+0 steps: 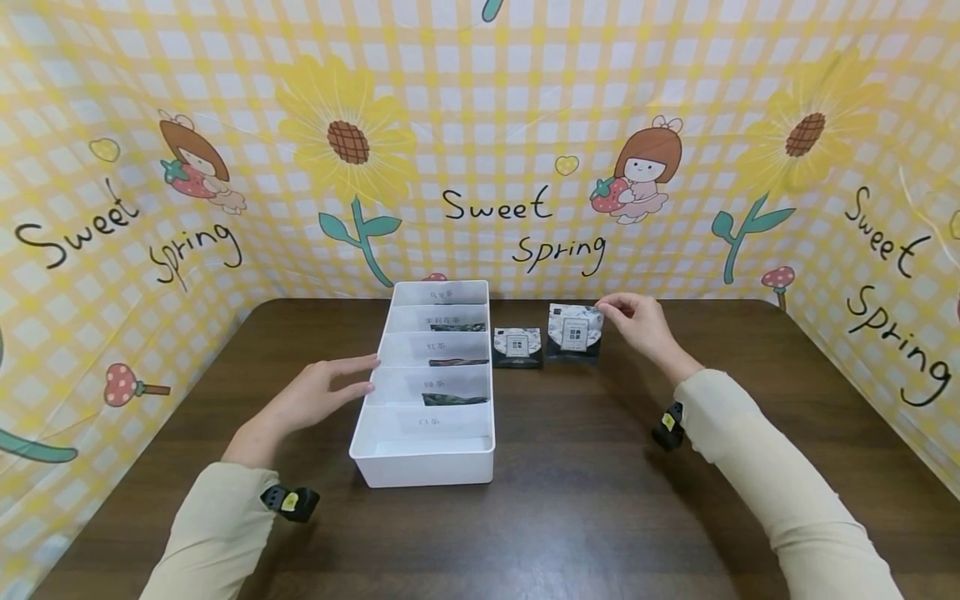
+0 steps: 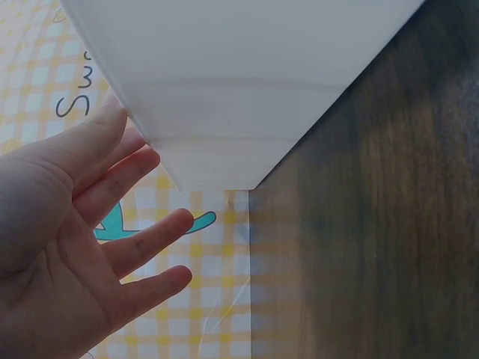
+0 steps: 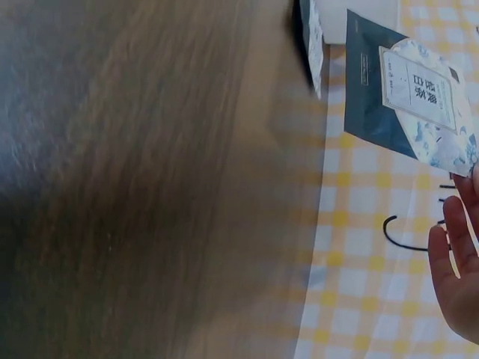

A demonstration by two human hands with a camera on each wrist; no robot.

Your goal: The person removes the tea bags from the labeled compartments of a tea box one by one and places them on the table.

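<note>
Right hand (image 1: 639, 325): fingers pinch the sachet (image 1: 574, 333) at its upper right corner; sachet extends leftward of them. Divided box (image 1: 427, 472) lies farther left, long axis running away from the person, second sachet (image 1: 517, 345) between. Left hand (image 1: 315, 398): fingers apart, touching box's left side.

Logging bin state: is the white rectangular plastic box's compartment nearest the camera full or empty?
Empty: in the head view, the nearest compartment shows bare white plastic, with nothing lying inside.
</note>
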